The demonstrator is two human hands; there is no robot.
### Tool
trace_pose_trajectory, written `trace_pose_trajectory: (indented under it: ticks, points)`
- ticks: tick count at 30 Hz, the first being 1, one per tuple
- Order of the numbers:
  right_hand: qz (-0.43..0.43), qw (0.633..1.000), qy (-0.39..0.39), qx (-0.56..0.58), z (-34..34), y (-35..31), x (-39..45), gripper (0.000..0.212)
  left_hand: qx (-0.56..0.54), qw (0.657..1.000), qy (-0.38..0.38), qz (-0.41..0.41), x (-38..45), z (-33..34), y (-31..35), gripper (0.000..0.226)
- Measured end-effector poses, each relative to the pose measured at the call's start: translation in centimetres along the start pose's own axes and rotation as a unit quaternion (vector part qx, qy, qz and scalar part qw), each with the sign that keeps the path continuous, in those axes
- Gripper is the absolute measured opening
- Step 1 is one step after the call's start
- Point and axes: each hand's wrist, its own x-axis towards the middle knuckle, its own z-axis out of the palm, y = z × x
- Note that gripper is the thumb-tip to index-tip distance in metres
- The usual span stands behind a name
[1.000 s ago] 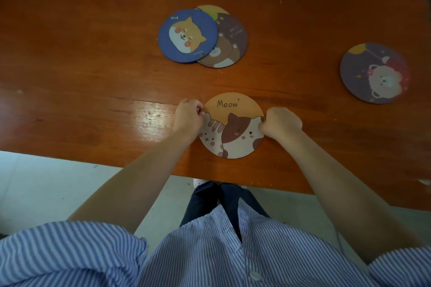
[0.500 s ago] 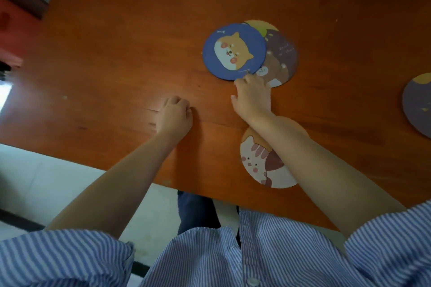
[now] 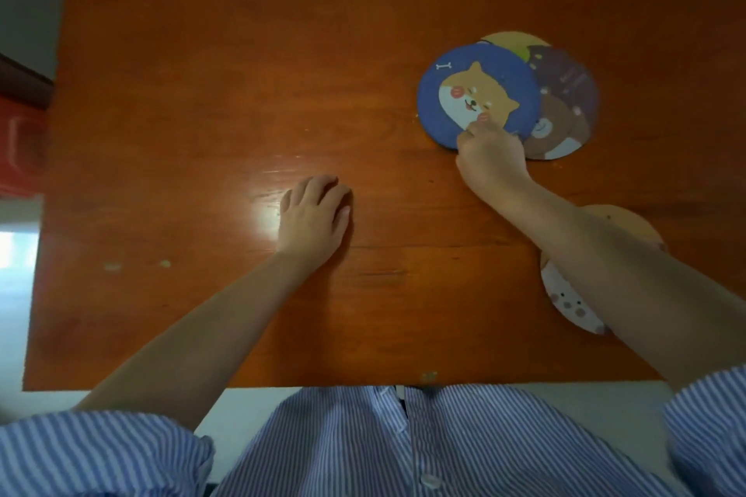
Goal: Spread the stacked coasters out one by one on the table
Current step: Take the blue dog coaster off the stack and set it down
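A blue coaster with an orange dog [image 3: 464, 85] lies on top of a fanned stack at the right of the table. Beneath it show a brown bear coaster [image 3: 565, 109] and the edge of a yellow coaster [image 3: 514, 40]. My right hand [image 3: 490, 157] pinches the blue coaster's near edge. The cat coaster [image 3: 573, 303] lies near the front edge, mostly hidden under my right forearm. My left hand [image 3: 315, 214] rests on the bare table with curled fingers, holding nothing.
The orange-brown wooden table [image 3: 202, 93] stretches wide to the left of the stack. A red object [image 3: 20, 149] stands beyond the table's left edge. My striped shirt fills the bottom of the view.
The view has swung left, and the purple coaster at the far right has left the frame. My right hand has closed on the blue coaster's near edge. My left hand stays resting on the table.
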Motion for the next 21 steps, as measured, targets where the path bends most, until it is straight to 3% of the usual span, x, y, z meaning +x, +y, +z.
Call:
trace_pose_trajectory:
  ticks: [3,5,7,9,11,13,14,17,19,21]
  points:
    - [-0.007,0.999,0.027,0.045,-0.5,-1.3,-0.5,0.011,-0.101,0.995,0.010,-0.019,0.9,-0.9,-0.2,0.027]
    - [-0.096,0.992,0.064,0.057,-0.4,-2.6,-1.7,0.002,-0.220,0.971,0.000,-0.089,1.4,-1.5,-0.2,0.027]
    - [-0.204,0.976,0.071,-0.025,0.3,-4.0,-3.5,0.009,-0.350,0.914,-0.037,-0.200,1.6,-1.9,-0.4,0.025]
    - [-0.287,0.955,0.062,-0.045,1.7,-4.8,-5.7,0.036,-0.422,0.861,-0.064,-0.275,1.3,-2.0,-0.7,0.026]
    - [-0.314,0.949,-0.004,0.004,2.4,-5.4,-8.1,0.040,-0.409,0.860,-0.088,-0.293,0.5,-2.1,-0.9,0.033]
    - [-0.293,0.949,-0.031,0.115,2.5,-5.6,-10.1,0.016,-0.382,0.870,-0.092,-0.297,-0.7,-2.1,-1.0,0.029]
    - [-0.300,0.944,-0.005,0.139,2.7,-5.6,-10.8,0.011,-0.373,0.873,-0.090,-0.301,-1.4,-2.1,-1.0,0.023]
    - [-0.299,0.936,0.011,0.188,3.0,-5.0,-11.8,0.015,-0.364,0.872,-0.100,-0.312,-3.2,-1.9,-0.5,0.009]
    - [-0.200,0.957,0.036,0.206,2.8,-4.4,-11.9,0.024,-0.358,0.876,-0.093,-0.310,-4.3,-1.9,-0.1,0.011]
    - [-0.036,0.974,0.042,0.218,2.6,-4.1,-11.3,0.035,-0.349,0.878,-0.091,-0.314,-5.2,-1.8,0.0,0.013]
